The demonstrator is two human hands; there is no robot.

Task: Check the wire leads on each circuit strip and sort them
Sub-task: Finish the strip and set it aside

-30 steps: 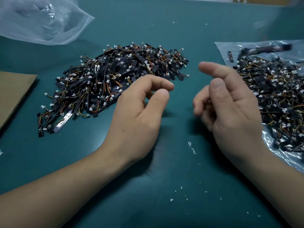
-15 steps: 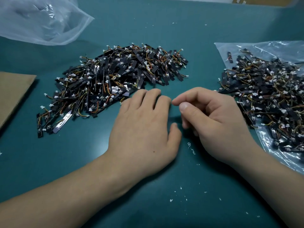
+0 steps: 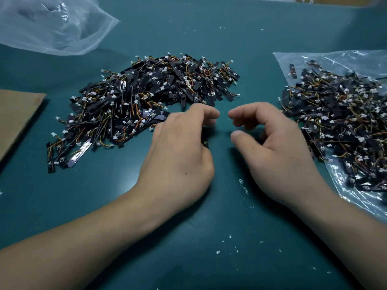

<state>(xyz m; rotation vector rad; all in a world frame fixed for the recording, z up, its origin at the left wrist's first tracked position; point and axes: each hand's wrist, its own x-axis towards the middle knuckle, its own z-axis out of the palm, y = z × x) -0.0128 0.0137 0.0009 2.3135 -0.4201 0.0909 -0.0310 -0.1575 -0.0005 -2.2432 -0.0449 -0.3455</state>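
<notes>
Circuit strip (image 3: 204,141) in the left hand (image 3: 180,158)

Item: one black circuit strip, only its end showing below the left hand, whose fingers curl round it. Half a second ago that hand lay flat on the table (image 3: 209,248).
Right hand (image 3: 278,155): loosely curled, thumb and forefinger parted, holding nothing. Earlier it was pinched close beside the left; now there is a gap between them.
Left heap (image 3: 146,97): just beyond the left fingers, unchanged.
Right heap (image 3: 339,126): on a plastic bag (image 3: 356,59).
</notes>
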